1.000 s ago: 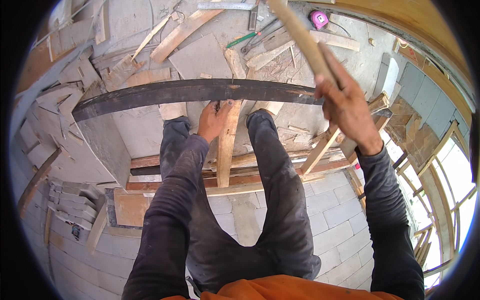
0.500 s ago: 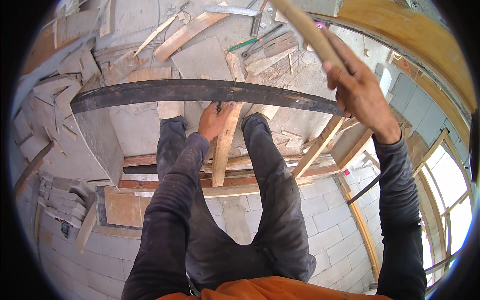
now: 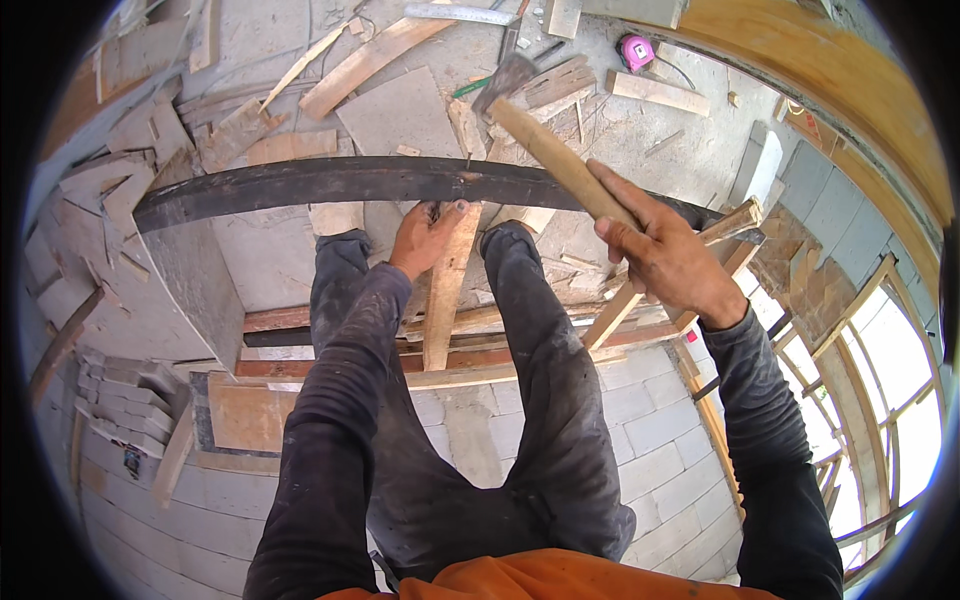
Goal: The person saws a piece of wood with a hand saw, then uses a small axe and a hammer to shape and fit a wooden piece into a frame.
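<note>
My right hand [image 3: 672,258] is closed round the wooden handle of a hammer [image 3: 560,160], raised above a long dark timber beam [image 3: 330,185]. Its grey head is blurred, so its exact shape is unclear. A thin nail [image 3: 470,162] stands up from the beam near its middle. Below that nail, my left hand [image 3: 425,238] grips the top end of a short pale wood strip [image 3: 450,290], holding it against the beam's near side. The strip's lower end lies over boards between my legs.
Further off lie a pink tape measure [image 3: 635,52], a handsaw blade [image 3: 460,13] and loose offcuts [image 3: 370,70]. Grey blocks [image 3: 125,405] are stacked at left. At right, wooden framing [image 3: 850,400] borders a bright opening. My feet stand just under the beam.
The hammer has swung down and left, and its head has come into view. My right hand has moved left and lower, uncovering the tape measure. My left hand stays on the strip.
</note>
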A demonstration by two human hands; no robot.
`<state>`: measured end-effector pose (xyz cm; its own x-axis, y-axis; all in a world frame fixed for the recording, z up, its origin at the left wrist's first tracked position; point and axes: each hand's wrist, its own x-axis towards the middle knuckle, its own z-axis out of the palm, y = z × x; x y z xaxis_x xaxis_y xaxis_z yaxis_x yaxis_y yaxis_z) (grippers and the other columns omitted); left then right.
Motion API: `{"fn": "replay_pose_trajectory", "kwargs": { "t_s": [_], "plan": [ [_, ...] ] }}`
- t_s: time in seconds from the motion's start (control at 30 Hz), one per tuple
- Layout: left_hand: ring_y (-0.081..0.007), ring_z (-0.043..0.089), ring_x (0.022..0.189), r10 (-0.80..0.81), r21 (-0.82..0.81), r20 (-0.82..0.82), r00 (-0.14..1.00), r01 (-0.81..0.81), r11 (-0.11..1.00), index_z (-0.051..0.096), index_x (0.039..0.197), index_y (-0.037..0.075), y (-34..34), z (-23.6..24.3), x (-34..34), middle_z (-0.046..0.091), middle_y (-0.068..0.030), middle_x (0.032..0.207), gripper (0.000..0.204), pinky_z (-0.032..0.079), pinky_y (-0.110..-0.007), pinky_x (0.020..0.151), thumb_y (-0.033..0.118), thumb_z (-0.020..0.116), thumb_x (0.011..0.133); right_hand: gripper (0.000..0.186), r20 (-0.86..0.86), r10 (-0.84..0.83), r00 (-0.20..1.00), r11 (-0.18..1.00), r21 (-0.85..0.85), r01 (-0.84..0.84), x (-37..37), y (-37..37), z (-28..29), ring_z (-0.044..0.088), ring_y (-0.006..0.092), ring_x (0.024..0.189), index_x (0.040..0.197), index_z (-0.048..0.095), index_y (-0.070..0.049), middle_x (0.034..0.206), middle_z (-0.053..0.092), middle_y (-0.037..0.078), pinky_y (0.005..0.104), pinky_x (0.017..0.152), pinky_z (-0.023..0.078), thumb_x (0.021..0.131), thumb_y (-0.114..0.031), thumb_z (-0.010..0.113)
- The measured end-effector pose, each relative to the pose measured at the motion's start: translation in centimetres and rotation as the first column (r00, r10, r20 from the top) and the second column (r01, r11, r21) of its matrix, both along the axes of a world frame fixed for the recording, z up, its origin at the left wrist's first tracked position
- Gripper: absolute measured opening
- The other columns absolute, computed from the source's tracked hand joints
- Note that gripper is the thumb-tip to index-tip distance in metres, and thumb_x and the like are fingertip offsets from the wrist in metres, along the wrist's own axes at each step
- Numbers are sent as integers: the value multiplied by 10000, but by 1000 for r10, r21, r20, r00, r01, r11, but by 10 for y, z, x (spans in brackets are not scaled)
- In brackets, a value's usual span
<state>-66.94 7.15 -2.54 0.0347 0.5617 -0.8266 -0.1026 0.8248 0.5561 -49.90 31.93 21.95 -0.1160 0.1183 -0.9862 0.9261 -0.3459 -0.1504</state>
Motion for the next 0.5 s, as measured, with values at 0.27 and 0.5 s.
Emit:
{"fn": "replay_pose_trajectory", "kwargs": {
  "t_s": [0.27,0.5],
  "plan": [
    [-293,697,1071,33,24,16,999,-34,999,691,1222,-32,-5,-9,6,744,-190,1174,534,506,-374,946,454,675,1002,636,-187,275,943,948,217,-233,27,-17,-6,653,385,1223,1640,339,-190,1487,578,222,427,1080,480,1067,-352,563],
    [-320,698,1068,2,27,-18,1000,-2,1000,691,1208,-39,-7,-12,3,740,-211,1160,559,508,-388,948,479,667,999,694,-225,-82,971,723,657,213,-22,51,-7,543,91,535,1658,288,-149,814,566,45,291,453,501,1068,-425,529]
  ]
}}
